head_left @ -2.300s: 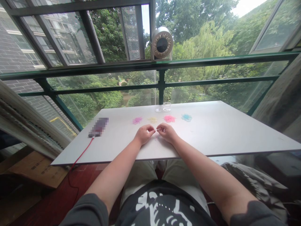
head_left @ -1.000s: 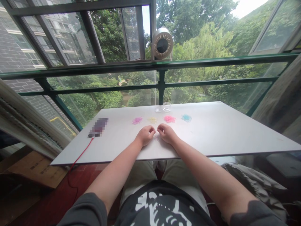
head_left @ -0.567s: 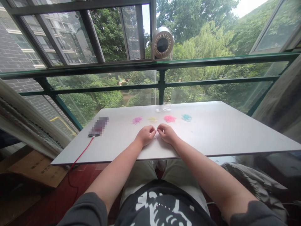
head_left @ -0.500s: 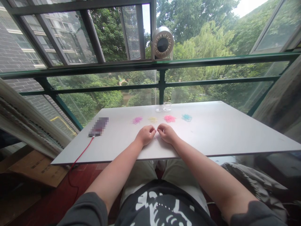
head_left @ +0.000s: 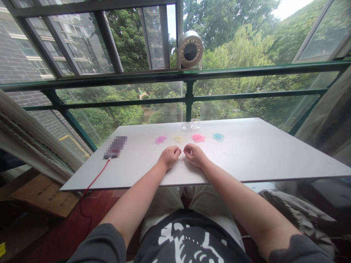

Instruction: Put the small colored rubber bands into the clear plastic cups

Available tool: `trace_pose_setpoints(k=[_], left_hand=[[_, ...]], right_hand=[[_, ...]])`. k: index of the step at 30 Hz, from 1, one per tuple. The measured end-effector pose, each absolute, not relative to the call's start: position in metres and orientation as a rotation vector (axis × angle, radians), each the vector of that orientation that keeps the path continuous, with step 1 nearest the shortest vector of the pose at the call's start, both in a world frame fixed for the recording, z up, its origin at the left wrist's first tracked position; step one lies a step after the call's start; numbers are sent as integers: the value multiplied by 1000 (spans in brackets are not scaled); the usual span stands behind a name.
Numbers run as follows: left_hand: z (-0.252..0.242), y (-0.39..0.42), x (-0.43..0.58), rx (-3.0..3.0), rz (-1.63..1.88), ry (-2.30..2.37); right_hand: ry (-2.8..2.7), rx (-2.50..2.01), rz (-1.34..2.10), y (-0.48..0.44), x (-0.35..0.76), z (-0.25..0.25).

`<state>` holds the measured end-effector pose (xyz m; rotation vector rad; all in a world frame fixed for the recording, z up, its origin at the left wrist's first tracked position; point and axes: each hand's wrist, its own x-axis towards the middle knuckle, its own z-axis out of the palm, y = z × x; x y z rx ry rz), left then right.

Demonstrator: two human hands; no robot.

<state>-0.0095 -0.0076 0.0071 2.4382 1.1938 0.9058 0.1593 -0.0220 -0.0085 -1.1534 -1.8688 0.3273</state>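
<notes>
My left hand and my right hand rest close together on the white table. Both have their fingers pinched, and a fine thread-like strand seems to span the small gap between the fingertips. Below the fingers lies a little cluster of thin pinkish loops, partly hidden by the hands. Beyond the hands, four loose piles form a row: a purple pile, a pale yellow pile, a pink pile and a teal pile. They look like tiny thin bands.
A clear round container and a clear lid stand at the table's far edge. On the left lies a phone, its picture blurred, with a red cable running off the table. A green railing crosses behind.
The fingertips have moved slightly apart, and the strand between them now shows. The piles and the phone stay where they were.
</notes>
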Motion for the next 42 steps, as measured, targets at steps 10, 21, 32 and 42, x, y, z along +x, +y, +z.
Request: trace_pose_setpoints(k=[10, 21, 32, 42], left_hand=[[6, -8, -10, 2403, 917, 1190], [7, -9, -10, 2398, 908, 1189], [8, -10, -9, 2383, 936, 1191], [8, -11, -9, 2352, 962, 1177]], right_hand=[[-1870, -1152, 325, -21, 160, -8], [-1880, -1147, 313, -22, 160, -8], [-1883, -1145, 298, -22, 160, -8], [-1871, -1159, 303, -20, 161, -10]])
